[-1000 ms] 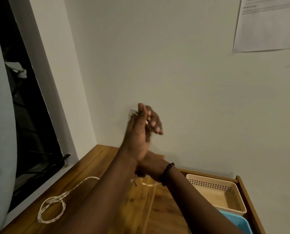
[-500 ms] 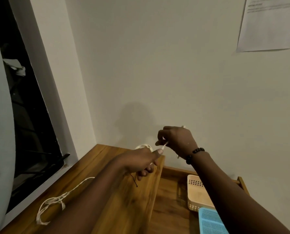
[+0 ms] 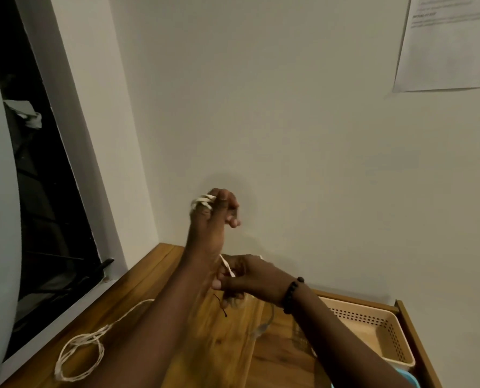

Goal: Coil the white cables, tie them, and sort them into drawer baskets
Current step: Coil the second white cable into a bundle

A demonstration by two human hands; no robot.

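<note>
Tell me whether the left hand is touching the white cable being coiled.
Touching. The head view shows the white cable looped in several turns around the raised left hand, wrapped tight against its fingers with no gap.

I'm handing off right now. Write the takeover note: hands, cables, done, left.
Left hand: raised, white cable wound round its fingers.
Right hand: below it, pinches that cable's free end.
Second cable: loose on the wooden top, left side, untied.
Beige basket: in the drawer at right, nothing seen inside.
Done: coil partly wound.
Left: finish, tie, basket; then the second cable.
</note>
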